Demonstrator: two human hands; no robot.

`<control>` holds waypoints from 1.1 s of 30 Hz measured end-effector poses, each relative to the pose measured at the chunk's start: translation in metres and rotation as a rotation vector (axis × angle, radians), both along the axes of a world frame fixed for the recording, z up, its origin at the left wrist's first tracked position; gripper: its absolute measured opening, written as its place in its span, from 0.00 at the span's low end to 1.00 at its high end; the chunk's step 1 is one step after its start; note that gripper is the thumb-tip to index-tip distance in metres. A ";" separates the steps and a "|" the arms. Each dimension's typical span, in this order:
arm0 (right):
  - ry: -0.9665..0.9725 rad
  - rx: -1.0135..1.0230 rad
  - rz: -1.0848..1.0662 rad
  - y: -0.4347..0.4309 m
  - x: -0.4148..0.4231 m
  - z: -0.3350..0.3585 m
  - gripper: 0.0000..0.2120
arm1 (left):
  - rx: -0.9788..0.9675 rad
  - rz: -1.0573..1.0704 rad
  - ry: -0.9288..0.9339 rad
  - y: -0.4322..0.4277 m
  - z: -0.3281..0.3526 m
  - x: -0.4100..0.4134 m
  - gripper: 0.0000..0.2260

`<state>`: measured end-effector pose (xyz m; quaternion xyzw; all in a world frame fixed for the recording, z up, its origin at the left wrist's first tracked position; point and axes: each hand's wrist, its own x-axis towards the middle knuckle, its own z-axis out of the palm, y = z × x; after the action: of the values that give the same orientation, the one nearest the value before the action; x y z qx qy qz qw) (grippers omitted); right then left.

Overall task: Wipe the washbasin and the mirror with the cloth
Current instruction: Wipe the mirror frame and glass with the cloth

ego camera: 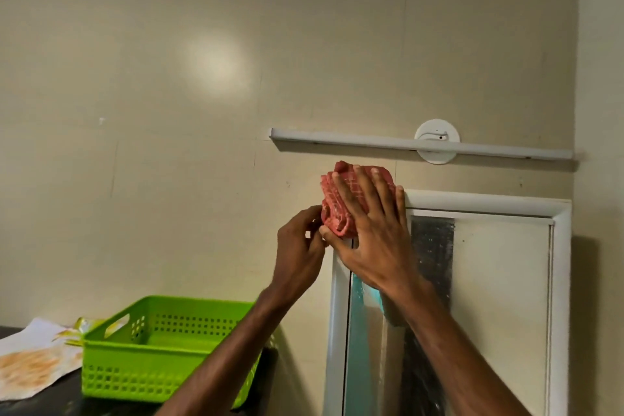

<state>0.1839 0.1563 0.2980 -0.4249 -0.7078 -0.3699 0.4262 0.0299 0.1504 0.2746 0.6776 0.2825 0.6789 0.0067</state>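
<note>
My right hand (368, 233) lies flat, fingers spread, pressing the red cloth (332, 213) against the top-left corner of the mirror (499, 280). My left hand (299, 246) curls beside it, grip unclear. The glass below looks streaked, so I judge wiping barely begun; the washbasin is out of view.

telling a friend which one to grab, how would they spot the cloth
Find the white-framed mirror on the right of the view. At its top left corner, the right hand presses a bunched cloth. It is the only red thing, crossed by pale checked lines.
</note>
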 end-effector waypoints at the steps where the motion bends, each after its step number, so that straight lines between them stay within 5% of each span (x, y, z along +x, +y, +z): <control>1: 0.027 0.005 -0.006 0.000 -0.004 0.000 0.45 | -0.013 -0.035 0.025 0.003 0.002 -0.006 0.16; 5: 0.112 0.073 -0.022 0.002 -0.012 -0.014 0.38 | -0.113 -0.165 0.113 0.020 0.010 -0.027 0.23; 11: 0.037 0.051 -0.117 -0.006 -0.013 -0.085 0.38 | -0.136 -0.303 0.115 0.019 0.008 -0.026 0.14; 15: 0.084 0.058 -0.109 -0.003 -0.013 -0.061 0.40 | -0.174 -0.373 0.133 0.023 0.011 -0.033 0.14; 20: 0.171 0.091 -0.089 0.003 -0.017 -0.005 0.37 | -0.144 -0.320 0.166 0.022 0.013 -0.032 0.12; 27: 0.135 0.058 -0.108 -0.005 -0.016 -0.066 0.37 | -0.080 -0.243 0.089 0.020 0.009 -0.013 0.14; 33: 0.139 0.095 -0.167 0.004 0.033 -0.037 0.38 | 0.054 -0.149 0.092 0.019 0.017 0.008 0.22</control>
<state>0.2167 0.1606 0.2613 -0.4864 -0.6204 -0.4070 0.4614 0.0383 0.1690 0.2914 0.7273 0.2128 0.6520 0.0259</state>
